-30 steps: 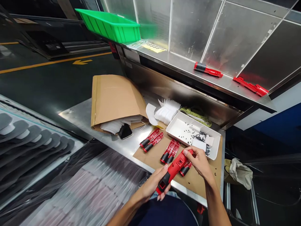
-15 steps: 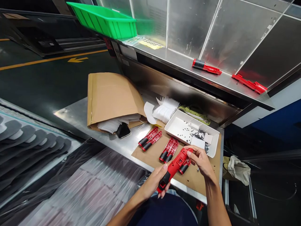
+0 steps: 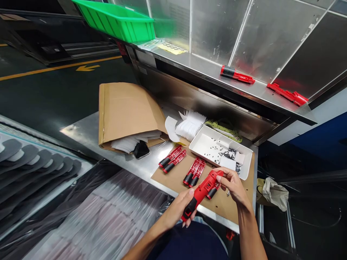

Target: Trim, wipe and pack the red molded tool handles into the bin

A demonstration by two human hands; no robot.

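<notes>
A red and black plastic tool housing [image 3: 202, 193] is held tilted above the near edge of the workbench. My left hand [image 3: 179, 209] is wrapped round its black lower end. At its upper red end, my right hand [image 3: 231, 184] grips with thumb and fingers; whether a small part is also pinched there I cannot make out. Partly hidden behind it lies another red and black housing [image 3: 211, 193]. To the left on brown cardboard [image 3: 168, 178] rest a pair of housings [image 3: 194, 171] and a second pair [image 3: 172, 159], their ribbed insides facing up.
Behind my right hand stands a white tray [image 3: 202, 153] with small black parts. Left of it are a stack of white paper pieces [image 3: 191, 124], a cardboard box [image 3: 130, 112] and a phone [image 3: 141, 150]. The shelf [image 3: 200, 66] above carries two red housings and a green bin [image 3: 116, 21].
The view has shifted slightly. Both hands keep the same hold on the housing, with hardly any movement.
</notes>
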